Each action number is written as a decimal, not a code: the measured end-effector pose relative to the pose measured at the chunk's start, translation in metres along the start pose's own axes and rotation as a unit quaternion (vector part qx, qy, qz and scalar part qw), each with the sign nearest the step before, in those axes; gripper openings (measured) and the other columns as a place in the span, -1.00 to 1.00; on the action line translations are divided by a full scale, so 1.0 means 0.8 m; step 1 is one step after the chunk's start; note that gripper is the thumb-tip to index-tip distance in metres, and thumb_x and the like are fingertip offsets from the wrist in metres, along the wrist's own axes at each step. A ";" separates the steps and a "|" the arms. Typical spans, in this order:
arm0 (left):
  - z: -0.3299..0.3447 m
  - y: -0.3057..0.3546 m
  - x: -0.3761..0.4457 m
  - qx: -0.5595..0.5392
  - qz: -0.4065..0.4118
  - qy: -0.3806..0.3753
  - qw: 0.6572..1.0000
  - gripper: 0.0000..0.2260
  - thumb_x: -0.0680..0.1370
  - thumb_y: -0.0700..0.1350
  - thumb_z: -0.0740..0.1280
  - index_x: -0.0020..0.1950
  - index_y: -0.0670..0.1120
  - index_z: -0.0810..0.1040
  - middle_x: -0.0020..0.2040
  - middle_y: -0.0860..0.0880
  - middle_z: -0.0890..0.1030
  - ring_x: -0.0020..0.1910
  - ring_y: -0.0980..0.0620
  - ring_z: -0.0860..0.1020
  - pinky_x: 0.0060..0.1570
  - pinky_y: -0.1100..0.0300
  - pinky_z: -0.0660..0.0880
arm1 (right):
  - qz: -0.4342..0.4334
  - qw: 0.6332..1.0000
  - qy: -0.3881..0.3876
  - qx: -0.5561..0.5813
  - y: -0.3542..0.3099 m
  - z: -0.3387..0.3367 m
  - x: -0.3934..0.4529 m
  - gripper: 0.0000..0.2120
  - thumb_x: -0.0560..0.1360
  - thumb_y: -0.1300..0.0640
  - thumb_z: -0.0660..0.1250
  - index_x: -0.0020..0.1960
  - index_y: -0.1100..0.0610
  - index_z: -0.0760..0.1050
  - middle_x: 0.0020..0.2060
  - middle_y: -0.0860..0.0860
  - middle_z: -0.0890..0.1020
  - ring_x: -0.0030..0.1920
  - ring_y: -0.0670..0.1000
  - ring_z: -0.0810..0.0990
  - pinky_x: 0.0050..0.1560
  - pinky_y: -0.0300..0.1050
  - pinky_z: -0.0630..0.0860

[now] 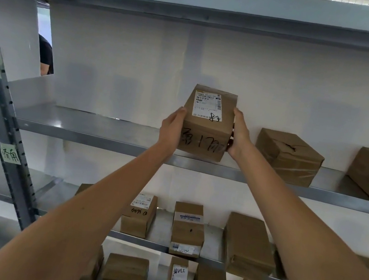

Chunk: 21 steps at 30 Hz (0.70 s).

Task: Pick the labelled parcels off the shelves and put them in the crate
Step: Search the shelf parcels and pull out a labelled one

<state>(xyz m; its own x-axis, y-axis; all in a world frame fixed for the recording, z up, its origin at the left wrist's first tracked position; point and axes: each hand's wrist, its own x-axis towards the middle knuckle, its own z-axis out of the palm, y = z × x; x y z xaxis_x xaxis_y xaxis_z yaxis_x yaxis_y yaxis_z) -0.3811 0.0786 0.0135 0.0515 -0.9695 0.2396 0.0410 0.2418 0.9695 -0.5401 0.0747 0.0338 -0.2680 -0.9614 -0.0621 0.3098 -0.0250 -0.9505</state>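
Both forearms reach up, left hand (171, 127) and right hand (239, 133) clamping the labelled parcel (207, 124) by its 2 sides; looks stiff, probably light-ish.

Place: parcel storeroom or sorting depot.
Evidence: grey metal shelving (199, 163), taped brown parcels (288, 156) with shipping labels (208, 106), handwritten green tags (10, 153) on uprights.
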 end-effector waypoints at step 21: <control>-0.032 -0.036 0.020 0.099 -0.037 0.066 0.992 -0.48 0.58 0.28 0.03 0.34 -0.01 0.48 0.24 -0.08 0.54 0.22 -0.09 0.48 0.28 -0.05 0.41 | 0.045 0.998 -0.043 -0.020 0.043 0.026 -0.005 -0.65 0.53 -0.21 0.25 0.08 0.05 0.53 -0.08 0.06 0.62 -0.08 0.08 0.63 -0.10 0.00 0.60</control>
<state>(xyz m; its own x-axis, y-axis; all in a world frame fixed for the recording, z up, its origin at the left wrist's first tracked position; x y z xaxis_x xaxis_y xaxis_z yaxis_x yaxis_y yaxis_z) -0.3560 0.0572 -0.0116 0.1870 -0.9674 0.1707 -0.1461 0.1444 0.9787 -0.5091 0.0715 0.0075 -0.1599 -0.9794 -0.1235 0.2926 0.0724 -0.9535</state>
